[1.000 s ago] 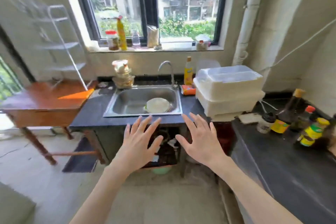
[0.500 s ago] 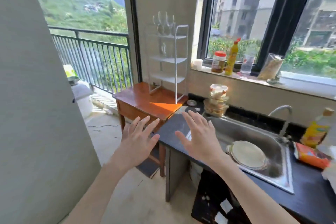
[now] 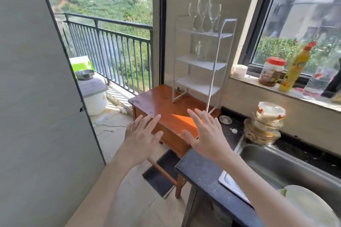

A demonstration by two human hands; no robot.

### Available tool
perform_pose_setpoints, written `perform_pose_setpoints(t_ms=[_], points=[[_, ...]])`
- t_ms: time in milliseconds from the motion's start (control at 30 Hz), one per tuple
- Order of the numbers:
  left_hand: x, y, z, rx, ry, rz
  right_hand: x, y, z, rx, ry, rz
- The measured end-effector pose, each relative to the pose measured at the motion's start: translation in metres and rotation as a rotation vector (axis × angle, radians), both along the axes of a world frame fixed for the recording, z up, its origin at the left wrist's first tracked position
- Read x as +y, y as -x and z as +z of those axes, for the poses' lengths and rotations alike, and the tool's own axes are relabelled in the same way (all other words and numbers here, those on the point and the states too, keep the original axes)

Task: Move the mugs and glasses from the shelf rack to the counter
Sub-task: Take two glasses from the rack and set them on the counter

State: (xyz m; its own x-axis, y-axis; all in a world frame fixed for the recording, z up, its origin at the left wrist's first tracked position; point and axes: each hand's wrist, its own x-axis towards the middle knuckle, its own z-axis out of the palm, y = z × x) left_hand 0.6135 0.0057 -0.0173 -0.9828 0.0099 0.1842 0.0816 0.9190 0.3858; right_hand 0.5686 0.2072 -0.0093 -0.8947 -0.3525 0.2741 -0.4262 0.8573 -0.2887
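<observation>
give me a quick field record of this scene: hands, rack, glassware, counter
left hand: open, fingers spread, holds nothing
right hand: open, fingers spread, holds nothing
shelf rack: white, tiered, stands on the wooden table
wine glasses: upright on the rack's top tier
glass mug: clear, on the tier below
counter: dark, beside the table, with the sink
task progress: no glassware moved to the counter yet
</observation>
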Motion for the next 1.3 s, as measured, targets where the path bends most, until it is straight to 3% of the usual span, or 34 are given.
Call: perform_pose_setpoints(t_ms=[300, 533, 767, 1033, 1133, 1300], points=[[-0.084, 0.193, 0.004, 0.110, -0.007, -0.177, -0.059, 0.155, 0.022, 0.061, 0.037, -0.168], [-0.087, 0.308, 0.012, 0.065, -0.067, -0.310, -0.071, 0.253, 0.045, 0.049, 0.089, -0.263], [-0.086, 0.422, 0.021, 0.150, -0.147, -0.422, -0.068, 0.360, 0.047, 0.008, 0.177, -0.302], [-0.052, 0.535, 0.100, 0.293, -0.440, -0.526, -0.053, 0.487, 0.058, -0.100, 0.358, -0.419], [-0.040, 0.565, 0.132, 0.353, -0.631, -0.532, -0.048, 0.517, 0.058, -0.124, 0.456, -0.494], [-0.001, 0.602, 0.175, 0.274, -0.829, -0.618, -0.050, 0.546, 0.056, -0.156, 0.614, -0.524]])
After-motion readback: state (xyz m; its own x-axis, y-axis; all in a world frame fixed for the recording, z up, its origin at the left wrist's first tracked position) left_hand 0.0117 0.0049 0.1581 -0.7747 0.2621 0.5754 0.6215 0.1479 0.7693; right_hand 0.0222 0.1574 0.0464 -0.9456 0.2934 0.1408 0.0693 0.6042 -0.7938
